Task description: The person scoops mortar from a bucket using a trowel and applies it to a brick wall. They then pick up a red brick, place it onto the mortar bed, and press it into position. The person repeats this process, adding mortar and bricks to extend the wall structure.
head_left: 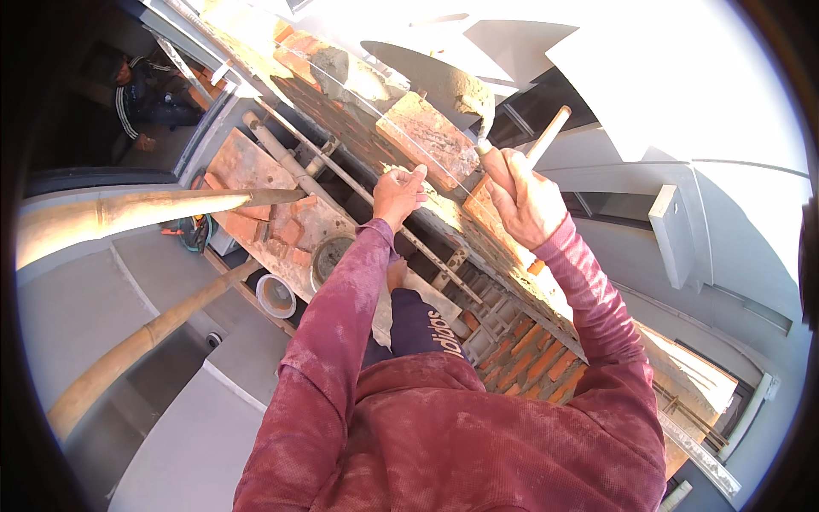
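My right hand (531, 205) is wrapped round the wooden handle of a trowel (418, 72), whose blade reaches up and left over the wall. Wet mortar clings to the blade near the handle. Beside the near edge of the brick wall (358, 128), my left hand (399, 196) has its fingers curled in; whatever they may hold is hidden. A red brick (426, 141) lies on the wall top just beyond it. A thin white string line (367, 104) runs along the wall across that brick. Grey mortar (345, 75) is heaped on the wall farther left.
Bamboo poles (145, 209) cross the left side. A plank platform (247, 162) bears broken bricks (281, 230) and a mortar bucket (328, 256). A white bucket (275, 295) stands lower. Another person (153, 94) is behind an opening at the far left.
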Demonstrator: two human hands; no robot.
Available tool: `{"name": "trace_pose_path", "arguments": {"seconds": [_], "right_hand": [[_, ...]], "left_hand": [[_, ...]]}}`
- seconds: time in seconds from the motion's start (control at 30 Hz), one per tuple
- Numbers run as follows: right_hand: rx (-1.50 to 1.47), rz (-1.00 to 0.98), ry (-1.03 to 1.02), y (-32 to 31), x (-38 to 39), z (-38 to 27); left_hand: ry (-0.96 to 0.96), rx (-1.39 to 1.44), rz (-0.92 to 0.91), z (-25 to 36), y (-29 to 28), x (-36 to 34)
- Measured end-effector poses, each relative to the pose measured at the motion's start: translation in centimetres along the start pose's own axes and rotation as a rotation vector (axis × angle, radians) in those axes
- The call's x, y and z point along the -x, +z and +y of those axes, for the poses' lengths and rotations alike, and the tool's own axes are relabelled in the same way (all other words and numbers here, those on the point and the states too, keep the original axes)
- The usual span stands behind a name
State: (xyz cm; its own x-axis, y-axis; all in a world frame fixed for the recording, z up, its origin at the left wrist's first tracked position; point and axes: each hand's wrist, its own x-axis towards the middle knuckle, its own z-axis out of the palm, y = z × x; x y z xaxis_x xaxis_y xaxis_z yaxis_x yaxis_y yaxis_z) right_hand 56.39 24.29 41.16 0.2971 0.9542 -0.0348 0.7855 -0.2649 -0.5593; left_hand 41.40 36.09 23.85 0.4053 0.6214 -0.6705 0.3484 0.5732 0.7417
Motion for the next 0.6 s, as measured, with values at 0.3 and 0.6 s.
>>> {"name": "trace_pose_path", "arguments": {"seconds": [0.3, 0.6], "right_hand": [[-0.243, -0.262, 0.547, 17.8, 9.2, 1.4], [-0.345, -0.008, 0.54, 18.9, 17.2, 8.1]], "left_hand": [[-0.156, -0.557, -0.091, -15.9, -19.4, 13.2], [-0.286, -0.573, 0.096, -27.9, -34.6, 27.2]]}}
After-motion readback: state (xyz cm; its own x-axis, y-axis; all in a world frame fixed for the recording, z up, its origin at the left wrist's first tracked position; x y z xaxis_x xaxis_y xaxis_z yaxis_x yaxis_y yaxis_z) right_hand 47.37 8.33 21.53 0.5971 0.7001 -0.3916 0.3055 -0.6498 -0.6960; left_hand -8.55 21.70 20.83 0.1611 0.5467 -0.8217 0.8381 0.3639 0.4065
